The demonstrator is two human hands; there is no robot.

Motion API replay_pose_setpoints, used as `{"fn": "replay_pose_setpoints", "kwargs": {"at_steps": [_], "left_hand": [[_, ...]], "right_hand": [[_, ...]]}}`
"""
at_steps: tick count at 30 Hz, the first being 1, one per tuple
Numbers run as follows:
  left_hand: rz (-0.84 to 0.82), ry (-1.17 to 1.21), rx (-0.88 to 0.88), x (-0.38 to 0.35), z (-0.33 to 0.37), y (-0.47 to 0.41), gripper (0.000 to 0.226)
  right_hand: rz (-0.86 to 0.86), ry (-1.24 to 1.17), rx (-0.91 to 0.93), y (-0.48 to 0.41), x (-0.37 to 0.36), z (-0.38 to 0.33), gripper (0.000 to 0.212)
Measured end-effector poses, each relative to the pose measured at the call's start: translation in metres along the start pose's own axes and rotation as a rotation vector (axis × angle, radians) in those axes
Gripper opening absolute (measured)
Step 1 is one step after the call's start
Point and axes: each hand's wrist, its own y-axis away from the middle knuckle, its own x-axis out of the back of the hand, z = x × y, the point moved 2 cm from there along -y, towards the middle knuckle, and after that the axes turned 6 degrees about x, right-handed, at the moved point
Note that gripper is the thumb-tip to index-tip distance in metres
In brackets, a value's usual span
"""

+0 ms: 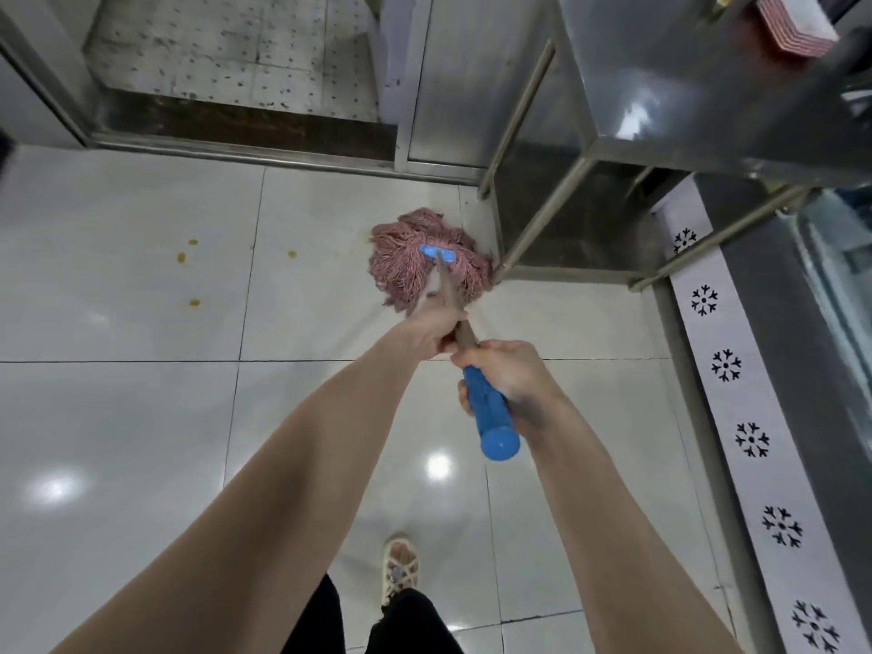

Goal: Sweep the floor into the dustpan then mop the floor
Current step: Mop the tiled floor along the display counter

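Note:
A pink string mop head (415,266) with a blue clamp lies on the glossy white tiled floor (141,417), pushed against the foot of a steel table leg (500,273). Its shaft runs back toward me and ends in a blue handle grip (490,413). My left hand (436,330) grips the shaft further down. Closer to me, my right hand (507,375) holds the top of the blue grip. Several small yellow spots (193,302) mark the tiles left of the mop.
A stainless steel table frame (590,158) stands at the right, with a freezer side bearing snowflake marks (726,365) beyond it. A steel door threshold (245,148) runs along the far wall. My sandalled foot (400,568) is below my arms.

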Motion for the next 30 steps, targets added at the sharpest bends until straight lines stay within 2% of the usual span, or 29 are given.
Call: {"fn": "replay_pose_setpoints", "kwargs": {"at_steps": [4, 10, 15, 20, 21, 23, 25, 30], "left_hand": [[0.008, -0.033, 0.002, 0.068, 0.019, -0.004, 0.014], [0.066, 0.002, -0.010, 0.197, 0.040, 0.013, 0.011], [0.200, 0.084, -0.002, 0.320, 0.035, 0.032, 0.020], [0.340, 0.149, -0.006, 0.404, 0.018, 0.050, 0.006], [0.358, 0.157, -0.001, 0.416, 0.014, 0.054, 0.003], [0.387, 0.174, 0.020, 0.441, 0.000, 0.060, 0.016], [0.400, 0.177, 0.036, 0.454, -0.015, 0.066, 0.020], [0.350, 0.176, 0.076, 0.438, -0.047, 0.073, 0.020]], "right_hand": [[-0.021, -0.039, -0.020, -0.013, -0.064, -0.012, 0.013], [-0.149, -0.025, -0.030, -0.011, -0.173, -0.036, 0.018], [-0.322, 0.046, -0.066, -0.003, -0.278, -0.042, 0.014], [-0.455, 0.094, -0.095, 0.000, -0.345, -0.034, 0.011], [-0.478, 0.104, -0.105, 0.001, -0.354, -0.031, 0.010], [-0.526, 0.119, -0.134, 0.006, -0.372, -0.022, 0.008], [-0.544, 0.138, -0.154, 0.009, -0.381, -0.011, 0.010], [-0.522, 0.217, -0.157, 0.025, -0.358, 0.014, 0.006]]}}
